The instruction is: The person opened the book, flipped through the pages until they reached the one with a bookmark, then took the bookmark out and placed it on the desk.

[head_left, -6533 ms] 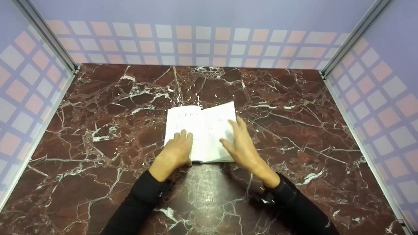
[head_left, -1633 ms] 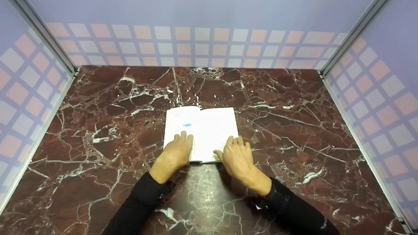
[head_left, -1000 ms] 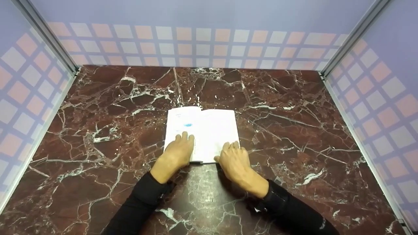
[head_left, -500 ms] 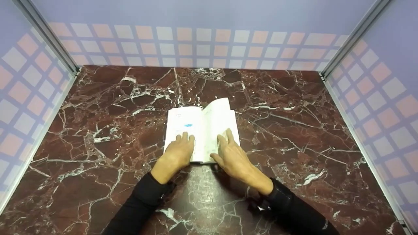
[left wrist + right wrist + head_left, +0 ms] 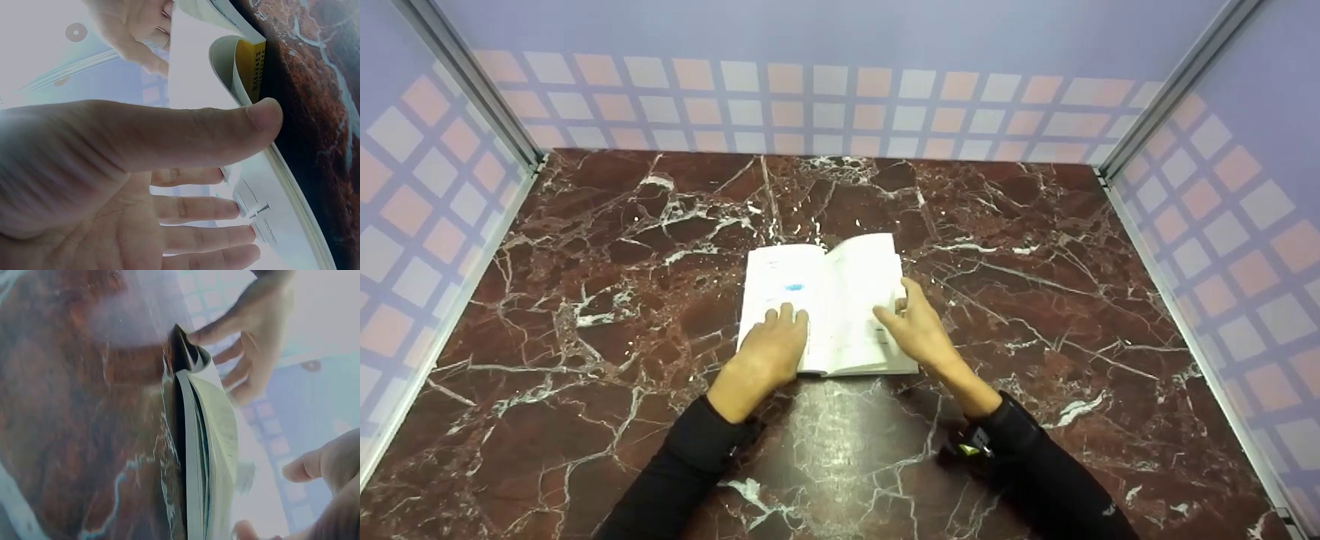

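An open book lies on the marble-patterned table, its pages white and mostly washed out. A small blue mark shows on the left page. My left hand rests on that page with fingers straight, and in the left wrist view its thumb reaches over the book's lower edge. At the right edge of the book is my right hand, thumb over the raised right page and fingers bent by its edge. The right wrist view shows a gap between thumb and fingers. Whether they touch the page is unclear.
Dark red table with white veins extends all round the book. Pale purple panels with pink and white squares enclose the back and sides, joined by metal corner posts.
My right hand has slid from the lower right page out to the right edge. A right-hand page has risen from flat and now curves up. The left hand stays in place.
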Demonstrator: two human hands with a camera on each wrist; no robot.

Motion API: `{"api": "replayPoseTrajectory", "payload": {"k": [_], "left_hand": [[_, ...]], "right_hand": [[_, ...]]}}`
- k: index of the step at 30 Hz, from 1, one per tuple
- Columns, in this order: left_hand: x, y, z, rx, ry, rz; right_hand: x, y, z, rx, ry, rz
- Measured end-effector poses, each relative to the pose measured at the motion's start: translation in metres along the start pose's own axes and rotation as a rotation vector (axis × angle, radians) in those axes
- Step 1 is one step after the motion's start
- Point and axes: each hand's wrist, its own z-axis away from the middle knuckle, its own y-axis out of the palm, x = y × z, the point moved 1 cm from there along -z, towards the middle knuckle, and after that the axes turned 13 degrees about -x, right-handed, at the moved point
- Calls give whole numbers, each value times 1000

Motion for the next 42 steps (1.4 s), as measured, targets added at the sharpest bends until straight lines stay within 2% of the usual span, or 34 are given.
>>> {"api": "replayPoseTrajectory", "payload": {"k": [7, 15, 22, 32, 38, 42], "left_hand": [[0, 0, 0, -22, 16, -13], [-1, -4, 2, -50, 35, -21], [-2, -7, 3, -74, 50, -31], [-3, -9, 4, -79, 53, -25], [-3, -9, 4, -73, 50, -22], [-3, -9, 4, -87, 53, -15]], "right_hand": [[3, -4, -5, -56, 29, -180], [5, -5, -1, -18, 81, -205], [5, -4, -1, -10, 94, -208], [8, 1, 4, -8, 100, -346], [11, 2, 7, 83, 161, -476], [11, 1, 8, 123, 149, -494]]}}
